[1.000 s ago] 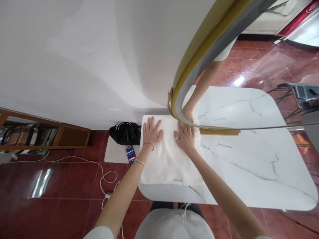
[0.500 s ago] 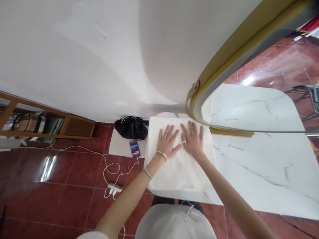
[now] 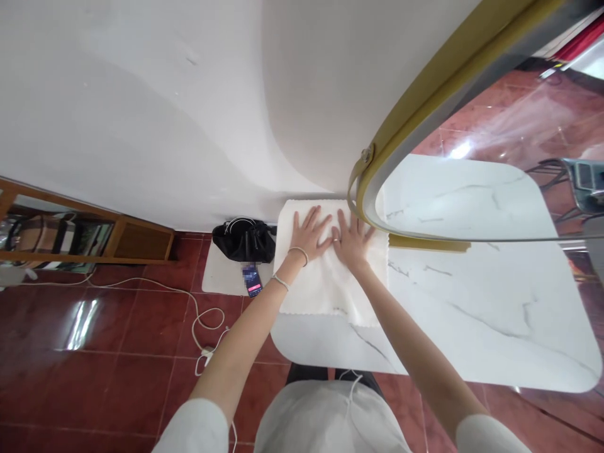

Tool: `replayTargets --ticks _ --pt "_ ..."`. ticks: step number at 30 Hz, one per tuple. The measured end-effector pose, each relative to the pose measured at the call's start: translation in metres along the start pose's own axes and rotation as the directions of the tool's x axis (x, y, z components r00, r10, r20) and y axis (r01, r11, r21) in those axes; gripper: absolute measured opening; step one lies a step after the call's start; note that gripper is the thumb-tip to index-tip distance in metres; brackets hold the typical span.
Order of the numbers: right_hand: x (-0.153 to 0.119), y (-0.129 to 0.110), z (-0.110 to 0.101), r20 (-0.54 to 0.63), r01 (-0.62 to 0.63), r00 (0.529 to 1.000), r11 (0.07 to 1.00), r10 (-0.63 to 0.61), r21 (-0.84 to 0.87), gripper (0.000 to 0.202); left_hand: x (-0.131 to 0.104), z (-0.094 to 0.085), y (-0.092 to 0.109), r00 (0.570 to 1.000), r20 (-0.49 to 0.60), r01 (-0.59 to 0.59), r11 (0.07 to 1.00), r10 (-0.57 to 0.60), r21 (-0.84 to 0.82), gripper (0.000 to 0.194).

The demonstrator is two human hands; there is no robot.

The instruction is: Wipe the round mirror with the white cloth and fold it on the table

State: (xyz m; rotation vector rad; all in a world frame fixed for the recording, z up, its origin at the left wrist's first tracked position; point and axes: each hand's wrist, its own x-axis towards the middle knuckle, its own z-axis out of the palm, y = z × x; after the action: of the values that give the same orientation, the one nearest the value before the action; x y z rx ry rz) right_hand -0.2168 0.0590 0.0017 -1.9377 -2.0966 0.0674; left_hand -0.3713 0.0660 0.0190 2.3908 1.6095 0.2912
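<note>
Squarish cloth (image 3: 325,284), one side facing near edge of counter (image 3: 495,333), long axis unclear, left hand (image 3: 306,239), right hand (image 3: 352,246) flat atop, fingers (image 3: 323,226) splayed, gripping nothing

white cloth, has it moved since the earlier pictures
Yes, the white cloth has shifted toward the wall: a wider strip of the table now shows along its near edge.
</note>
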Motion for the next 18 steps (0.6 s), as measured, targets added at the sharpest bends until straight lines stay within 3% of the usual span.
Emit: replayTargets --ticks 3,8,11,15,18 --pt "0.001 -0.006 0.000 -0.030 0.017 0.999 0.999 -0.016 0.034 0.049 -0.037 -0.004 -0.001 0.995 -0.038 0.089 0.996 -0.088 0.017 0.061" --pt "-0.023 -0.022 -0.008 0.084 0.267 0.956 0.954 -0.280 0.137 0.040 -0.135 -0.002 0.005 0.981 -0.079 0.182 0.982 -0.178 0.047 0.064" --pt "-0.068 -0.040 -0.018 0.105 0.369 0.916 0.917 -0.386 0.153 0.047 -0.176 0.004 0.013 0.951 -0.127 0.290 0.957 -0.284 0.031 0.063" --pt "-0.154 -0.043 -0.040 0.203 0.500 0.830 0.854 -0.520 0.146 0.063 -0.216 0.013 0.040 0.923 -0.176 0.354 0.934 -0.342 0.042 0.068" --pt "-0.208 -0.027 -0.055 0.244 0.468 0.842 0.876 -0.481 0.114 0.068 -0.240 0.021 0.070 0.931 -0.163 0.340 0.938 -0.326 0.066 0.072"
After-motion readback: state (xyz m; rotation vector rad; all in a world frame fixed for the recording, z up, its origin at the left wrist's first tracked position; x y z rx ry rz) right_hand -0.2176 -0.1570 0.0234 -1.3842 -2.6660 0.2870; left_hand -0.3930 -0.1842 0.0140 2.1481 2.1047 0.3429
